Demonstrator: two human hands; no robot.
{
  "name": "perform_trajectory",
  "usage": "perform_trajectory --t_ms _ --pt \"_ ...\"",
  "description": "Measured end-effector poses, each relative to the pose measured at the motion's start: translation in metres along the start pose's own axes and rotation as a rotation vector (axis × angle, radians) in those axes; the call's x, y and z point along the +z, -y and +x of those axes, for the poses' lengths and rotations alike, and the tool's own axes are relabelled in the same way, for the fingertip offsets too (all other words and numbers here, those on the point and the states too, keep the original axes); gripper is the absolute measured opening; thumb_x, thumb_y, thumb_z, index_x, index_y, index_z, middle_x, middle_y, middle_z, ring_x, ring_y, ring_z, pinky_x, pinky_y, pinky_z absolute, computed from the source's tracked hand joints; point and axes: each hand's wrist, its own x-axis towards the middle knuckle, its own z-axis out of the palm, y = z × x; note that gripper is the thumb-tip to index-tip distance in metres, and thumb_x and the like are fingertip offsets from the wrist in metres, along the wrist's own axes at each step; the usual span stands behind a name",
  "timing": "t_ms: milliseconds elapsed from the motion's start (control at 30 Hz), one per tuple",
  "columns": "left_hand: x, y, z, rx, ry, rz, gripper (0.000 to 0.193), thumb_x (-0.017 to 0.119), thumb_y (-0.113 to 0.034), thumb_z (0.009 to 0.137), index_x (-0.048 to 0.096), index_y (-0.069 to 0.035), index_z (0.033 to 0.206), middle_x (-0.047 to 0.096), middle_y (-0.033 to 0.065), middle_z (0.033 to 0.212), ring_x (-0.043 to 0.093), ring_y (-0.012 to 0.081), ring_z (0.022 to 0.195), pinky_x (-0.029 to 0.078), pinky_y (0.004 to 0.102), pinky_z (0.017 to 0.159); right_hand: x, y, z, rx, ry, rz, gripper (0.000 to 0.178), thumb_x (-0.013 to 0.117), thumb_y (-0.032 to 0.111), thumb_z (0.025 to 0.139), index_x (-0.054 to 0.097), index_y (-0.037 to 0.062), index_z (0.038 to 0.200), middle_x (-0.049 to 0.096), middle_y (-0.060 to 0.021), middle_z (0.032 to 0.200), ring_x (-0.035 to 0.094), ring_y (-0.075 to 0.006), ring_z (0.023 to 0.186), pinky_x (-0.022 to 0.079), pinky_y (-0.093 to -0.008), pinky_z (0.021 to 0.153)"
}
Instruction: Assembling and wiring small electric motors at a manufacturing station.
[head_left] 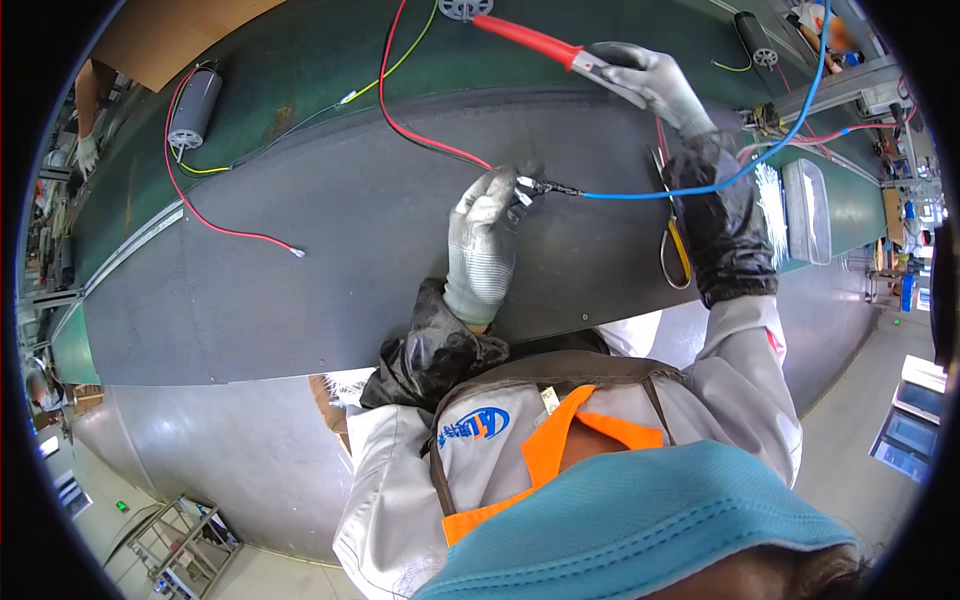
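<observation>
My left hand point(483, 238), in a white knit glove, is closed in a pinch on the end of a red wire point(420, 137) above the dark table mat. A small white connector and the black end of a blue cable point(660, 194) meet at these fingertips; exactly how they join is hidden. My right hand point(655, 88), also gloved, is farther away and to the right. It grips the grey metal part of a red-handled tool point(530, 42), whose handle points left; its exact kind does not show. Yellow-handled scissors point(678, 252) lie beside my right sleeve.
A grey cylindrical motor point(195, 105) with red and yellow-green wires lies at the far left, another motor point(755, 40) at the far right. White thin strips point(772, 212) and a clear plastic tray point(806, 212) sit on the right. Another person's gloved hand point(88, 155) shows at the left edge.
</observation>
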Motion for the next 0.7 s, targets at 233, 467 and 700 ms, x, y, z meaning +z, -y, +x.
perform_trajectory --t_ms 233,467,700 --pt "-0.002 -0.002 0.001 -0.089 0.088 0.031 0.034 0.058 -0.024 0.103 0.066 0.006 0.116 0.069 0.0067 0.106 0.062 0.0130 0.097 0.048 0.0270 0.088 0.006 -0.005 0.029 0.214 0.072 -0.237 0.045 0.071 0.021 0.093 0.064 0.0003 0.133 0.071 -0.0097 0.105 0.067 -0.0130 0.083 0.057 -0.0264 0.061" --pt "-0.015 0.008 -0.001 0.151 0.119 0.375 0.035 0.051 -0.020 0.105 0.061 0.009 0.121 0.067 0.0141 0.116 0.064 0.0187 0.102 0.050 0.0305 0.090 0.011 0.011 -0.021 -0.010 -0.088 -0.538 0.044 0.069 0.036 0.094 0.067 0.0018 0.122 0.073 -0.0165 0.095 0.069 -0.0281 0.086 0.054 -0.0388 0.080" --pt "-0.012 0.010 -0.004 -0.026 0.062 0.046 0.043 0.051 -0.028 0.107 0.058 0.010 0.125 0.066 0.0174 0.116 0.064 0.0194 0.102 0.053 0.0339 0.093 -0.063 -0.005 -0.148 0.077 -0.269 -1.001 0.049 0.067 0.019 0.087 0.060 0.0027 0.132 0.068 -0.0214 0.119 0.065 -0.0379 0.111 0.052 -0.0434 0.095"
